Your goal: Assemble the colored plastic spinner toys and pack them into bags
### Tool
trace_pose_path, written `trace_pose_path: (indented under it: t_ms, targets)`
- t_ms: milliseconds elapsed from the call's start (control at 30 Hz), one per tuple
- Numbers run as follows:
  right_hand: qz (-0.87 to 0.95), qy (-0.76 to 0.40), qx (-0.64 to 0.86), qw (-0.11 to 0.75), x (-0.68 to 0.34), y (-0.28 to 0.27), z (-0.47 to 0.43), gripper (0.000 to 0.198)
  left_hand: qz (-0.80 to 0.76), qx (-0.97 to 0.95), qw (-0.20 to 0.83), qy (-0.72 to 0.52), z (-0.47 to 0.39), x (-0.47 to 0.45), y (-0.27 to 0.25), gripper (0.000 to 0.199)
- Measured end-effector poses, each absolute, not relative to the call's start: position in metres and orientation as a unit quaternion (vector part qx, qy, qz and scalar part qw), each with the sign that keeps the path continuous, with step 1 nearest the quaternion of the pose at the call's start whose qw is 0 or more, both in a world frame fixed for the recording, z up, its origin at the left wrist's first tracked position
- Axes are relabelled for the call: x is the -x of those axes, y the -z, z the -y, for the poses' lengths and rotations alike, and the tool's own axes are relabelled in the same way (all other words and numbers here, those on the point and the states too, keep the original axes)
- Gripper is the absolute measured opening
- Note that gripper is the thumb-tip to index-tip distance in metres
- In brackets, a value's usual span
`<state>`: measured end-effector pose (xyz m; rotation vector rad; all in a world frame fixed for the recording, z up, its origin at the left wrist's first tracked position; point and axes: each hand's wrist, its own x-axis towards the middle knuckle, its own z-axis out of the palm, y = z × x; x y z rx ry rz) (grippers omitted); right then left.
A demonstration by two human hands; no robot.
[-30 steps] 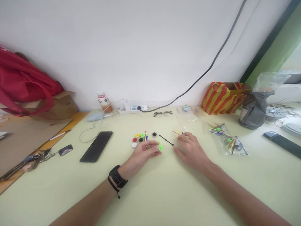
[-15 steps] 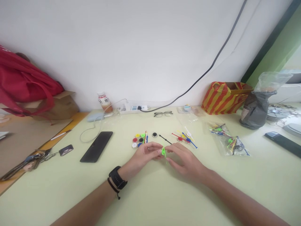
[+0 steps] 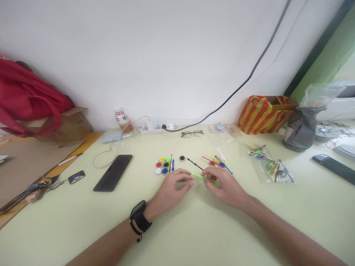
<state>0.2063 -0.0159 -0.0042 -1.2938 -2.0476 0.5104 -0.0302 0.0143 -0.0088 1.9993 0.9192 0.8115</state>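
Observation:
Between thumb and fingers, my right hand [image 3: 223, 184] pinches a bright green arrow-shaped spinner [image 3: 197, 175], with one end pointing left. My left hand [image 3: 174, 187] is beside that end, thumb and fingers apart, holding nothing. Beyond my left hand sit several round plastic discs [image 3: 162, 165] in yellow, green, red, black, white and blue, with a bundle of thin coloured arrows [image 3: 171, 162] at their right. A lone black disc [image 3: 182, 158] and a black arrow [image 3: 195, 164] lie in the middle. Past my right hand are discs with red, blue, yellow and white arrows [image 3: 219, 161].
A black phone [image 3: 113, 173] lies to the left, keys [image 3: 41, 188] farther out. Glasses [image 3: 192, 133], a power strip [image 3: 156, 128] and a bottle [image 3: 123, 120] stand near the wall. Bagged spinner parts [image 3: 273, 166] and a striped bag [image 3: 266, 114] are on the right.
My left hand has let go of the green spinner and drawn slightly left and down. My right hand now holds it alone, turned so the arrow lies nearly level.

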Motion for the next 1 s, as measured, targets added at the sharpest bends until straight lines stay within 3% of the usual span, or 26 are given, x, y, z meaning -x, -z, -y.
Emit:
trace_pose_path:
  t_ms: [133, 267, 367, 500, 600, 733, 900, 1000]
  targets:
    - [0.767, -0.041, 0.577, 0.278, -0.228, 0.009, 0.003, 0.017, -0.383, -0.856, 0.193, -0.290, -0.018, 0.037, 0.015, 0.039]
    - [0.754, 0.059, 0.597, 0.267, -0.235, 0.012, -0.004, 0.013, -0.403, -0.873, 0.129, -0.243, -0.028, 0.040, 0.015, 0.067]
    - [0.787, 0.043, 0.540, 0.295, -0.225, 0.012, 0.000, 0.016, -0.390, -0.886, 0.119, -0.220, -0.033, 0.041, 0.013, 0.074]
    - [0.855, 0.019, 0.451, 0.256, -0.204, 0.016, 0.013, 0.036, -0.356, -0.895, 0.140, -0.230, -0.032, 0.041, 0.008, 0.061]
    - [0.877, 0.011, 0.428, 0.220, -0.197, 0.020, 0.019, 0.043, -0.315, -0.895, 0.183, -0.259, -0.026, 0.038, 0.003, 0.040]
    - [0.874, -0.029, 0.427, 0.230, -0.199, 0.021, 0.018, 0.039, -0.271, -0.892, 0.239, -0.271, -0.020, 0.035, 0.002, 0.026]
    - [0.862, -0.033, 0.440, 0.250, -0.202, 0.021, 0.017, 0.043, -0.310, -0.895, 0.182, -0.265, -0.017, 0.035, 0.004, 0.026]
    - [0.861, -0.049, 0.446, 0.238, -0.202, 0.020, 0.017, 0.034, -0.313, -0.894, 0.181, -0.263, -0.016, 0.035, 0.002, 0.018]
